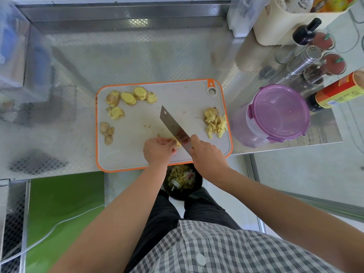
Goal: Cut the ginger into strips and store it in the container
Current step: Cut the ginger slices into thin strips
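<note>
A person is working at a steel counter on a grey cutting board [177, 99] with an orange rim. Just beside the board's right edge a round container [279, 113] is sitting with its purple lid on, so it is not yet taking any ginger. The right hand [206, 154] is gripping the handle of a broad cleaver [173, 125], whose blade is angling across the board towards the far left. The left hand [157, 150], fingers curled, is pinning a small ginger piece [177, 143] against the blade near the board's front edge. Uncut ginger slices [136, 95] are lying along the far left of the board, and a heap of finished strips [215, 122] is resting at the right edge, near the container.

The ginger is looking light, firm and fibrous. Its cut faces are probably damp and apt to slide, so it is calling for a hold from above with fingertips tucked back from the edge. The thin strips are likely to scatter, so scooping them on the flat of the blade is looking surer than pinching.
</note>
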